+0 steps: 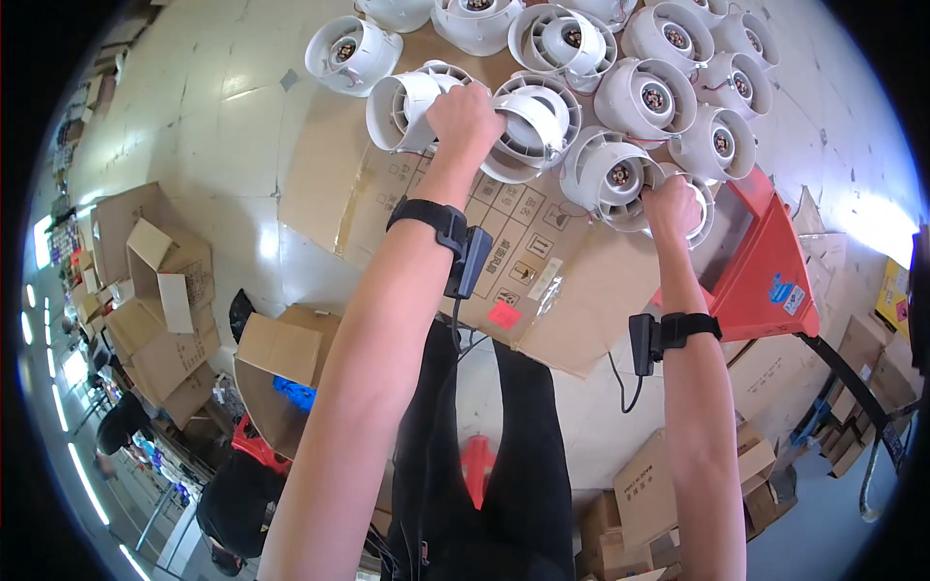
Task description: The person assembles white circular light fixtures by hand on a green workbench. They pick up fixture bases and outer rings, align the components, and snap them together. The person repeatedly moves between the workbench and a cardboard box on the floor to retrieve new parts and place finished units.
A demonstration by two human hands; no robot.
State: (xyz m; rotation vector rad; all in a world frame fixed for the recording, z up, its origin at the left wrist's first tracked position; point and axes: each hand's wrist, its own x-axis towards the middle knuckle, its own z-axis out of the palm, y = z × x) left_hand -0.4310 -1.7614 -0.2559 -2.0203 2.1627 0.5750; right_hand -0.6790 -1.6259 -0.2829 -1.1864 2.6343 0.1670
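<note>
White round plastic fan housings, several with a copper-wound motor at the centre, stand close together on flattened cardboard. My left hand (467,121) is closed at the rims between a left housing (387,114) and a right one (540,114). Its fingertips are hidden, so which rim it grips is unclear. Farther right, my right hand (672,205) is curled round the edge of a housing (701,225) at the near right of the group. Another housing (587,174), its copper motor showing, sits just left of that hand. Both wrists wear black straps with small devices.
Under the housings lies a printed cardboard sheet (426,203). A red pallet-jack-like frame (765,257) borders it on the right. Open cartons (160,281) stand at left, with another box (281,349) nearer me. More cartons (644,494) lie at lower right.
</note>
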